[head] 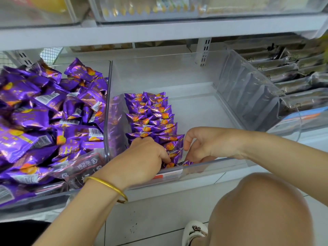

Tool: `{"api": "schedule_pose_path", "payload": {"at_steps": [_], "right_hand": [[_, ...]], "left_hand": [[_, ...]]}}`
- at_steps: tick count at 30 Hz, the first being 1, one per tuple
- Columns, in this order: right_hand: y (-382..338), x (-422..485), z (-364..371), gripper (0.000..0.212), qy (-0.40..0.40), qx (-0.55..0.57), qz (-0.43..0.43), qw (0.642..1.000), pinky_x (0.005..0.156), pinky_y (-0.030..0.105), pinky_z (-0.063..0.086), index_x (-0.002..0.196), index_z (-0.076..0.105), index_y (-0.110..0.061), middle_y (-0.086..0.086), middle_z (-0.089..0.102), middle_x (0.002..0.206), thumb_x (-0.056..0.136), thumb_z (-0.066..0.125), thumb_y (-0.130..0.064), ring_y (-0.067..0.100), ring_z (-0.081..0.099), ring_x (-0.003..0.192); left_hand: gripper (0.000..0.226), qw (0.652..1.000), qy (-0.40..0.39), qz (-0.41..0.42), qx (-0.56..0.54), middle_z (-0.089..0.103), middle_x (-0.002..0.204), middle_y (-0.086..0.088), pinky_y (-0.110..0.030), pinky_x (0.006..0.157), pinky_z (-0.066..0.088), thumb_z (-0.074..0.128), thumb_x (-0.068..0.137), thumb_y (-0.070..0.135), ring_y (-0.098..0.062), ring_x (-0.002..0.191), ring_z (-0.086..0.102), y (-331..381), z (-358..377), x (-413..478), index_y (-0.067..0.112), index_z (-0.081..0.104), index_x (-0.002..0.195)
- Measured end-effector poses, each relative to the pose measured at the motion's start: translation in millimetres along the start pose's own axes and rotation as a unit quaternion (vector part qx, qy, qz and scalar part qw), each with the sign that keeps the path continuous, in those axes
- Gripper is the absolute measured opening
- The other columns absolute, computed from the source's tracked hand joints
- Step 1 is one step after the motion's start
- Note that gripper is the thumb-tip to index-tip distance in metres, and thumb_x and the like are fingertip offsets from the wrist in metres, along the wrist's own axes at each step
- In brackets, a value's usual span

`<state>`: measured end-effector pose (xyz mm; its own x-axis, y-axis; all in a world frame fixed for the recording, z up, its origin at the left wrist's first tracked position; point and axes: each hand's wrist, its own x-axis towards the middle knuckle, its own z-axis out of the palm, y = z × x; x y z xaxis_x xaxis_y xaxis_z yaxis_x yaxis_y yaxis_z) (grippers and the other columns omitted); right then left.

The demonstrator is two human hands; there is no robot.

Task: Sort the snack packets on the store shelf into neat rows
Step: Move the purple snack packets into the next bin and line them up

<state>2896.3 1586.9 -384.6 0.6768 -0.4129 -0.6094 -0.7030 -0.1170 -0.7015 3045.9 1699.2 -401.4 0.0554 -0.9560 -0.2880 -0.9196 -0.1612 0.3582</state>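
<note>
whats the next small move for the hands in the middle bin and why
Probably stand up the loose packet lying flat at the front of the middle bin and tuck it onto the row of purple packets. The row stands on edge, the left hand grips its near end, and the right hand curls just beside that packet.

Bright, even light; glare on purple wrappers point(32, 110); top shelf blurred; wide-angle bending at edges.

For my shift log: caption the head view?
Left hand and right hand tidy a row of purple packets in a clear bin.
</note>
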Motion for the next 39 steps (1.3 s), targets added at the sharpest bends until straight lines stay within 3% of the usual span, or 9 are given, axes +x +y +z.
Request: {"api": "schedule_pose_path", "payload": {"at_steps": [6,9,14,18,23,30,34,37,39], "right_hand": [[-3,-10,-6,0.023,0.036,-0.087,-0.03,0.995,0.068,0.033,0.047,0.091,0.048,-0.015,0.023,0.065,0.102,0.085,0.051,0.007,0.025,0.059,0.078],[-13,-20,-5,0.022,0.106,-0.107,-0.093,0.984,0.067,0.031,0.047,0.09,0.051,-0.016,0.019,0.067,0.095,0.087,0.046,0.005,0.019,0.06,0.078],[-53,-33,20,0.026,0.189,-0.072,-0.247,0.948,0.066,0.025,0.049,0.086,0.056,-0.021,0.009,0.068,0.085,0.086,0.055,0.005,0.017,0.062,0.075],[-95,-32,62,0.025,0.186,-0.036,-0.334,0.923,0.069,0.029,0.051,0.086,0.057,-0.02,0.011,0.068,0.088,0.086,0.054,0.004,0.021,0.066,0.079],[-141,-6,100,0.025,0.224,-0.191,-0.378,0.878,0.079,0.023,0.048,0.098,0.062,-0.016,-0.001,0.064,0.094,0.084,0.055,0.004,0.013,0.06,0.086],[-157,50,111,0.043,0.267,-0.587,-0.293,0.706,0.083,0.033,0.035,0.121,0.053,-0.022,-0.001,0.059,0.117,0.083,0.062,-0.04,0.023,0.045,0.115],[-153,54,105,0.036,0.249,-0.471,-0.346,0.772,0.084,0.029,0.039,0.111,0.06,-0.031,-0.009,0.064,0.107,0.077,0.07,-0.036,0.015,0.048,0.102],[-152,43,97,0.028,0.187,-0.241,-0.394,0.867,0.085,0.035,0.045,0.095,0.063,-0.033,-0.01,0.065,0.093,0.072,0.077,-0.03,0.005,0.055,0.087],[-149,39,96,0.027,0.182,-0.111,-0.416,0.884,0.08,0.038,0.049,0.087,0.057,-0.034,-0.006,0.063,0.085,0.068,0.077,-0.033,0.011,0.059,0.079]], "left_hand": [[0.048,0.972,0.17,0.021,-0.158,0.048,0.089,0.008,-0.01,0.083,0.036,0.04,0.085,-0.011,-0.009,0.092,0.048,15,-19,-28,0.021,0.069,0.106],[0.052,0.939,0.276,0.047,-0.202,0.051,0.089,0.014,0.0,0.074,0.034,0.043,0.082,-0.012,0.009,0.082,0.051,18,-43,-61,0.035,0.063,0.093],[0.046,0.894,0.407,0.005,-0.187,0.053,0.084,0.01,-0.004,0.054,0.035,0.045,0.08,-0.011,0.011,0.056,0.046,-16,-76,-109,0.028,0.066,0.092],[0.037,0.857,0.5,-0.08,-0.096,0.054,0.085,0.004,-0.023,0.074,0.04,0.047,0.076,-0.003,-0.011,0.081,0.052,-68,-81,-138,0.021,0.069,0.094],[0.034,0.897,0.421,-0.13,-0.01,0.065,0.104,-0.005,-0.045,0.093,0.041,0.052,0.069,0.027,-0.032,0.104,0.056,-108,-64,-138,0.019,0.072,0.096],[0.07,0.933,0.346,-0.099,0.022,0.061,0.109,0.009,-0.044,0.091,0.04,0.035,0.06,0.073,-0.024,0.106,0.041,-124,-49,-137,0.026,0.075,0.093],[0.084,0.948,0.305,-0.087,0.025,0.049,0.118,0.019,-0.03,0.099,0.027,0.029,0.049,0.08,-0.001,0.102,0.017,-126,-51,-141,0.034,0.07,0.105],[0.066,0.945,0.319,-0.067,0.039,0.056,0.114,0.015,-0.039,0.098,0.036,0.04,0.06,0.071,-0.01,0.106,0.029,-128,-50,-140,0.031,0.072,0.102],[0.045,0.922,0.384,-0.035,0.031,0.062,0.102,0.01,-0.034,0.089,0.039,0.045,0.074,0.057,-0.015,0.097,0.04,-127,-49,-137,0.027,0.075,0.09]]}}
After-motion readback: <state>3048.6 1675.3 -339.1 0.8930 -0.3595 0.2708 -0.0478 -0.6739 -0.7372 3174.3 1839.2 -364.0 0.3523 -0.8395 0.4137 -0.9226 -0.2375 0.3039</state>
